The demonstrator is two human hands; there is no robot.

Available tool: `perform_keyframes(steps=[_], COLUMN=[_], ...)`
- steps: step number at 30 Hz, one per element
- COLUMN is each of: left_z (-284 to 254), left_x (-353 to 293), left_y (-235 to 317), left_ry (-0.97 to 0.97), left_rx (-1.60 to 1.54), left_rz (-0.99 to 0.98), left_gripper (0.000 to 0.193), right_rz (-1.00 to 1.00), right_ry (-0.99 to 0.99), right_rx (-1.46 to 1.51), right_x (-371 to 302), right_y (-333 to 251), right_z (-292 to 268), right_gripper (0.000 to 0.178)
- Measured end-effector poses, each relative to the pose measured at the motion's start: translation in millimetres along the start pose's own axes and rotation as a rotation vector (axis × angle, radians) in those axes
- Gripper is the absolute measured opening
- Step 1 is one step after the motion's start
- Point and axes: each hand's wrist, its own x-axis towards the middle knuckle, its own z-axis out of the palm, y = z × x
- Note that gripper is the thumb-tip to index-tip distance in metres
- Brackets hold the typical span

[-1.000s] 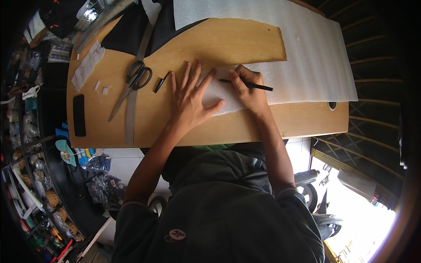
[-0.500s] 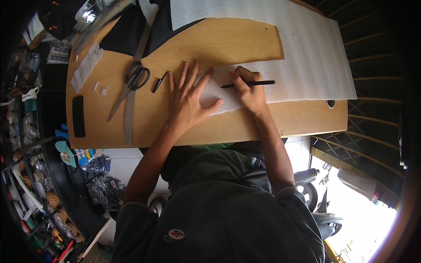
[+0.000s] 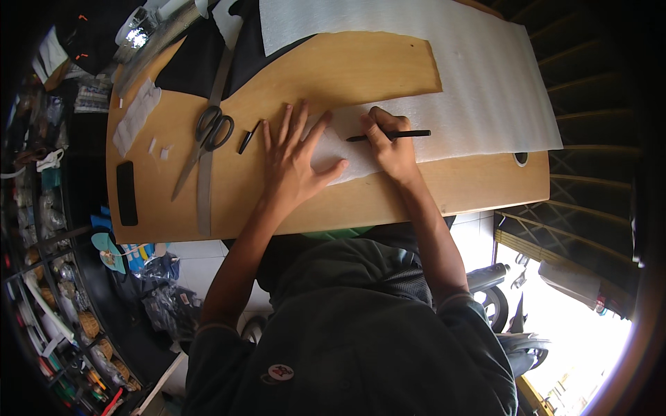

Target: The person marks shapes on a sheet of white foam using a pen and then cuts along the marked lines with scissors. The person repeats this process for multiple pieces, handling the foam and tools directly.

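Note:
A sheet of thin white foam [image 3: 485, 104] lies on the wooden table, and a narrow strip of it reaches left under both hands. My left hand [image 3: 295, 163] rests flat on the strip's left end with its fingers spread. In my right hand [image 3: 392, 145] is a black pen [image 3: 418, 133], its tip pointing left and down at the foam between the hands. Whether the tip touches the foam is hard to see. The black pen cap [image 3: 245, 141] lies just left of my left fingers. Farther left are black-handled scissors [image 3: 212, 129], blades apart, lying partly across a long metal ruler [image 3: 205, 194].
Black fabric [image 3: 191, 62] lies at the table's far left. A white scrap [image 3: 137, 116], small bits and a black rectangular piece [image 3: 125, 194] are along the left side. Packed shelves [image 3: 62, 277] stand left of the table [image 3: 333, 215]; a folding metal gate [image 3: 590, 139] is at right.
The whole view has shifted slightly. Both hands and the pen keep nearly the same place on the foam.

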Motion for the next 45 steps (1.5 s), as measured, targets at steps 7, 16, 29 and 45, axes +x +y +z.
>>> perform_keyframes(steps=[7, 16, 29, 45], left_z=[-1.6, -1.8, -0.2, 0.7], left_x=[0.7, 1.2, 1.1, 1.2], left_y=[1.8, 0.7, -0.2, -0.7], left_ry=[-0.017, -0.024, -0.008, -0.010], left_rx=[0.013, 0.035, 0.039, 0.045], left_rz=[0.002, 0.016, 0.025, 0.024], left_gripper=[0.083, 0.083, 0.082, 0.082], right_rz=[-0.018, -0.029, -0.021, -0.036], right_ry=[-0.029, -0.030, 0.061, 0.077], right_rx=[-0.024, -0.070, -0.037, -0.076], right_x=[1.5, 2.1, -0.3, 0.9], right_y=[-2.2, -0.2, -0.7, 0.7], right_z=[0.1, 0.0, 1.1, 2.2], right_gripper=[0.036, 0.035, 0.034, 0.035])
